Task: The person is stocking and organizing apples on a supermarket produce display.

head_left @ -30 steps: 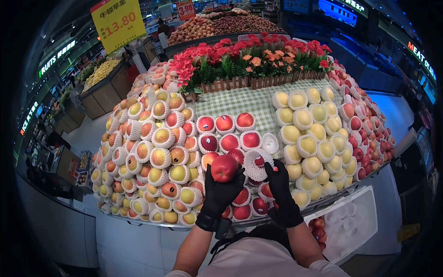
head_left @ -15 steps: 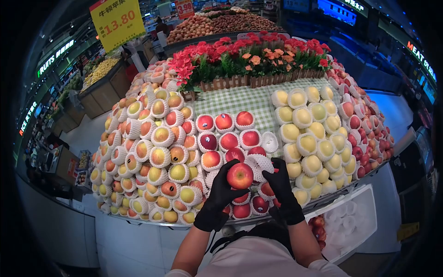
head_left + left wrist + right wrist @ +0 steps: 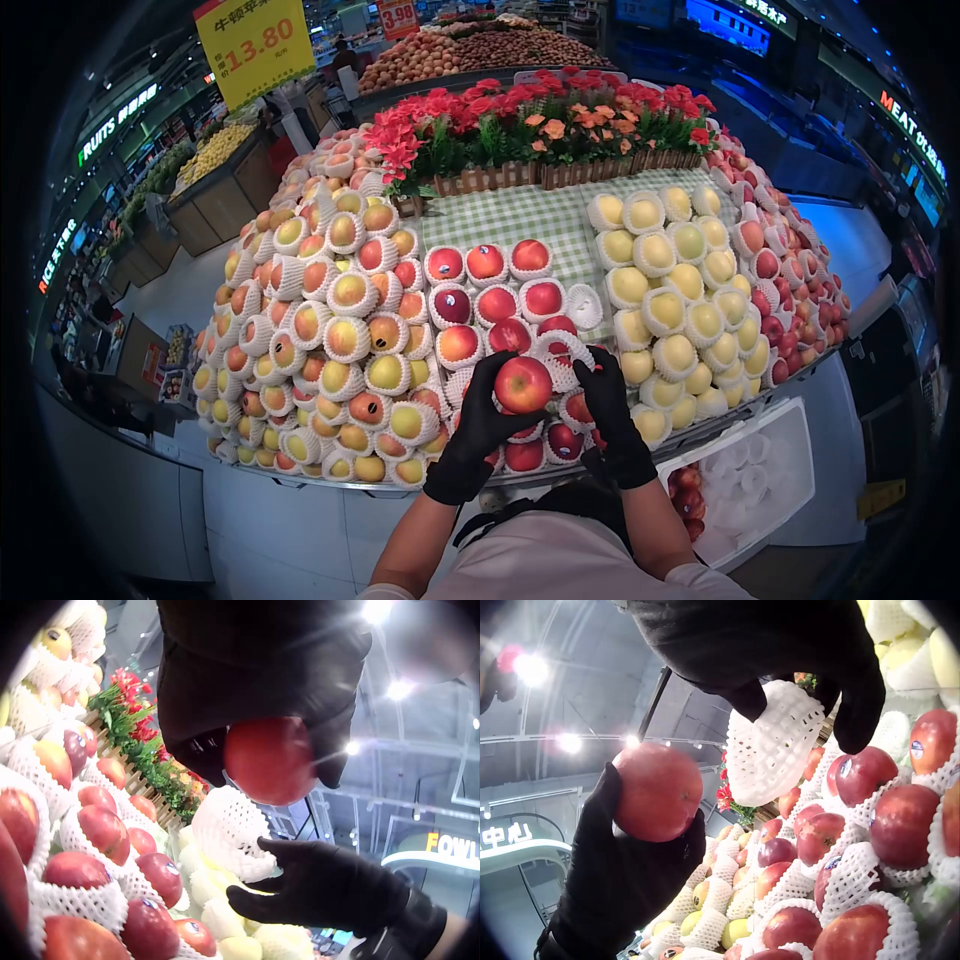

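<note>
Black gloves cover both hands. In the head view the left hand [image 3: 482,428] grips a bare red apple [image 3: 523,384], fingers and thumb around its sides. Close beside it, the right hand [image 3: 608,412] pinches a white foam net [image 3: 562,352]. The right wrist view shows the net [image 3: 774,744] standing open as an empty sleeve, apart from the apple [image 3: 658,793]. Below and in front of the hands lie red apples in foam nets [image 3: 496,305].
Yellow-red apples [image 3: 350,290] are heaped at left, pale yellow fruit [image 3: 665,314] at right. Potted flowers [image 3: 560,130] line the back of the checked cloth [image 3: 500,222]. A white box [image 3: 800,455] with apples and foam nets stands low at right.
The left hand has moved right with the apple, closer to the right hand. The foam net has turned and opened in the right hand, and the small red piece inside it no longer shows.
</note>
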`<state>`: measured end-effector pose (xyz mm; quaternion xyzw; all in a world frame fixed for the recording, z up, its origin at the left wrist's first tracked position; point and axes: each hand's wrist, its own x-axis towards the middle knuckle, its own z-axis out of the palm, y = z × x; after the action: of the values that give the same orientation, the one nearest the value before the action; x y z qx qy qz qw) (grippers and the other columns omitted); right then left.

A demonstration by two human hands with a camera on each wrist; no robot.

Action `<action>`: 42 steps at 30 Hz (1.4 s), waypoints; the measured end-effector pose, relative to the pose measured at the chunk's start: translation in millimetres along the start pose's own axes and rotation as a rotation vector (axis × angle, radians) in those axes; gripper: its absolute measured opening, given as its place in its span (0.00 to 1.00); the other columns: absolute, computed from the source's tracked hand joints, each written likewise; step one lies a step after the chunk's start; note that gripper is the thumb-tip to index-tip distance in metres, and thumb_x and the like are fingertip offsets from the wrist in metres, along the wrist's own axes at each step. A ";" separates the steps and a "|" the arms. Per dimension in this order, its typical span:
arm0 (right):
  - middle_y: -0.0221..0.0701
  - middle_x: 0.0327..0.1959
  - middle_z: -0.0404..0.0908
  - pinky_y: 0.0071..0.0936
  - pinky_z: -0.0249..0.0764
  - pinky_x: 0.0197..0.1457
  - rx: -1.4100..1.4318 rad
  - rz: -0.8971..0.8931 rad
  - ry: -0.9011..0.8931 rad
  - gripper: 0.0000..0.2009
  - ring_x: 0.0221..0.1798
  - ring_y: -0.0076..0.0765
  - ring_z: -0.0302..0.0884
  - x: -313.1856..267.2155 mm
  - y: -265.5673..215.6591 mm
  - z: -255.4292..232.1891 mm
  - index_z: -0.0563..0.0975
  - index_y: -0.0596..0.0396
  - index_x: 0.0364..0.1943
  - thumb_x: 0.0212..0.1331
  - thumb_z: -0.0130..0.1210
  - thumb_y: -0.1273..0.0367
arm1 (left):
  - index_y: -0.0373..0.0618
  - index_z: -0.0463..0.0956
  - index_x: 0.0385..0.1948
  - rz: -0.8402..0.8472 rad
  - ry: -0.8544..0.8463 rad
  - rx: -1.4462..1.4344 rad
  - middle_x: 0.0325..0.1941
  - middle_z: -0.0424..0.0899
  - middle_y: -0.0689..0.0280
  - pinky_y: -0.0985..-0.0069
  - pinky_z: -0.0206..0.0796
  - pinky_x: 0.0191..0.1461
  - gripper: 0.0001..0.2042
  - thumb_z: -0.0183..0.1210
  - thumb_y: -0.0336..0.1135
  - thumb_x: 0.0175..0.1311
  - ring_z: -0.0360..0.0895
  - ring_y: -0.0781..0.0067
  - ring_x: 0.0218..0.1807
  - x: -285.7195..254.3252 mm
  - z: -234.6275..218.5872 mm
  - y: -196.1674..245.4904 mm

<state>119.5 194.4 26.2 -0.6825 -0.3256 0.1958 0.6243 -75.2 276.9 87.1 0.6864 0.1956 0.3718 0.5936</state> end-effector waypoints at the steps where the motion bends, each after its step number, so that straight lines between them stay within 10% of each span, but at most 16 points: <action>1: 0.34 0.42 0.83 0.29 0.74 0.47 0.046 0.035 -0.006 0.18 0.41 0.29 0.79 -1.9 -9.9 -0.4 0.77 0.60 0.52 0.59 0.60 0.68 | 0.42 0.64 0.62 -0.076 -0.018 -0.056 0.62 0.70 0.59 0.66 0.64 0.66 0.38 0.75 0.32 0.47 0.70 0.63 0.62 -0.5 -4.5 2.9; 5: 0.35 0.38 0.84 0.28 0.74 0.46 -0.030 0.051 -0.011 0.17 0.39 0.28 0.80 -4.4 -14.9 -5.7 0.79 0.60 0.50 0.57 0.62 0.68 | 0.40 0.61 0.64 -0.433 0.068 -0.990 0.59 0.75 0.57 0.65 0.68 0.61 0.32 0.58 0.51 0.63 0.73 0.64 0.61 0.1 -14.2 -41.3; 7: 0.36 0.38 0.85 0.28 0.75 0.45 0.000 0.126 -0.018 0.16 0.39 0.28 0.80 -6.3 -15.9 -6.1 0.80 0.60 0.48 0.56 0.63 0.69 | 0.38 0.64 0.60 0.017 -0.055 0.390 0.56 0.77 0.56 0.67 0.68 0.61 0.29 0.60 0.46 0.62 0.75 0.65 0.59 2.0 -21.8 -38.1; 12: 0.36 0.39 0.84 0.28 0.76 0.45 -0.015 0.158 -0.019 0.20 0.39 0.28 0.80 -9.2 -9.9 -0.8 0.77 0.56 0.52 0.54 0.65 0.68 | 0.40 0.73 0.47 0.139 0.138 0.658 0.47 0.80 0.61 0.66 0.69 0.56 0.22 0.71 0.36 0.51 0.79 0.67 0.47 4.8 -14.3 3.8; 24: 0.43 0.49 0.76 0.34 0.84 0.36 0.081 0.216 0.029 0.18 0.41 0.38 0.81 -26.4 -19.4 7.6 0.68 0.54 0.52 0.55 0.51 0.76 | 0.38 0.72 0.49 -0.162 0.045 0.269 0.49 0.77 0.57 0.68 0.72 0.53 0.19 0.63 0.38 0.61 0.77 0.65 0.50 -8.9 -31.4 -35.8; 27: 0.42 0.47 0.76 0.32 0.85 0.33 0.127 0.220 0.003 0.14 0.38 0.37 0.81 -31.2 -24.4 8.0 0.69 0.55 0.48 0.55 0.47 0.78 | 0.37 0.65 0.58 -0.551 0.079 -0.905 0.56 0.73 0.52 0.63 0.70 0.61 0.24 0.58 0.41 0.67 0.73 0.59 0.58 -19.2 -36.6 -33.8; 37: 0.32 0.32 0.82 0.27 0.74 0.25 -0.072 -0.046 0.029 0.10 0.25 0.29 0.78 -38.2 -7.3 18.3 0.81 0.54 0.43 0.62 0.48 0.74 | 0.37 0.59 0.64 -0.679 0.049 -0.951 0.61 0.69 0.49 0.59 0.68 0.65 0.31 0.57 0.47 0.66 0.70 0.51 0.62 -36.1 -51.8 -39.5; 42: 0.32 0.35 0.83 0.25 0.74 0.31 0.113 0.397 0.040 0.12 0.28 0.27 0.79 -49.4 -39.3 25.3 0.81 0.55 0.46 0.60 0.51 0.72 | 0.42 0.62 0.64 -0.598 -0.052 -0.654 0.57 0.74 0.61 0.71 0.69 0.60 0.31 0.62 0.43 0.62 0.75 0.65 0.57 -38.3 -60.3 -34.7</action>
<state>59.5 179.0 54.3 -0.7010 -0.1608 0.3194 0.6170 -138.8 297.7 44.3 0.3850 0.2427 0.2086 0.8656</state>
